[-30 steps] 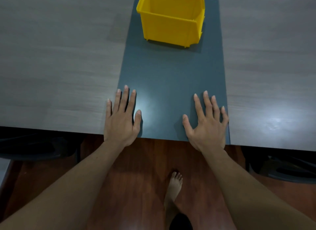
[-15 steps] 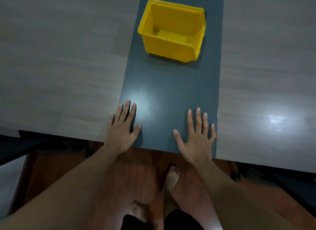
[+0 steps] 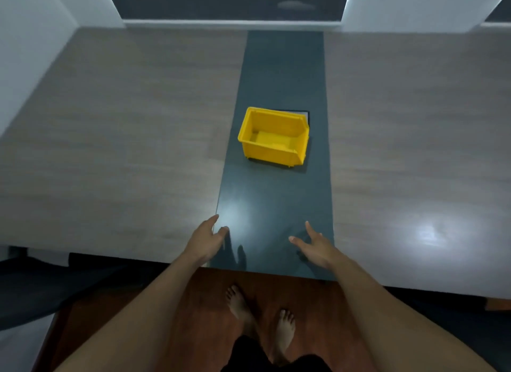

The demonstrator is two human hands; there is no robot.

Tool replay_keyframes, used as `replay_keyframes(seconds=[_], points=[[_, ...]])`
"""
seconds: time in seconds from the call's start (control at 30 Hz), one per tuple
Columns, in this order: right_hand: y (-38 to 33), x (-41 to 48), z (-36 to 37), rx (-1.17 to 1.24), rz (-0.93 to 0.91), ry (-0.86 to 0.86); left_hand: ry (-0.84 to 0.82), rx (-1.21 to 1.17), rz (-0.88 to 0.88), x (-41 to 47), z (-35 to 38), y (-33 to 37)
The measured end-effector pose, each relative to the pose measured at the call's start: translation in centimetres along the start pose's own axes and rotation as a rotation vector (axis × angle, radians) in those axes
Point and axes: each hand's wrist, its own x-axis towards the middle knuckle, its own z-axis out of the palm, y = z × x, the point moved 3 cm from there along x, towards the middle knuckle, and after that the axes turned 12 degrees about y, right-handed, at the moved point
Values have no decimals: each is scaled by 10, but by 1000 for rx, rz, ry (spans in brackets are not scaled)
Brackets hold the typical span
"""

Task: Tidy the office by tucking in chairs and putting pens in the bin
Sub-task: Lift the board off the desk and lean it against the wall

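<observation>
The yellow open-topped plastic bin (image 3: 273,138) stands at centre frame on the dark grey middle strip (image 3: 276,205) of the wood-grain table (image 3: 124,150); its interior shows only its yellow floor. At lower centre, the left hand (image 3: 206,240) hovers at the strip's left edge, fingers loosely parted, gripping nothing. The right hand (image 3: 313,247) sits near the strip's right edge, fingers spread, palm empty. Two bare feet (image 3: 260,322) stand on the red-brown wooden floor (image 3: 193,316) below. Dark chair shapes (image 3: 41,288) lie lower left, partly under the table edge.
</observation>
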Motion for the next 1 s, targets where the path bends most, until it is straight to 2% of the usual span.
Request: replay_keyframes(seconds=[0.2,0.5,0.73,1.0], points=[[-22,-32,0,-30,-27,69,12,-82,21,-10,-47,2],[-132,-45,13,-92,-293,111,156,-189,26,-7,-129,-28],[-228,-54,41,-170,-489,15,392,-283,-88,-55,-206,-78],[-307,-92,79,-326,-805,-137,749,-468,-276,-174,-260,-136]])
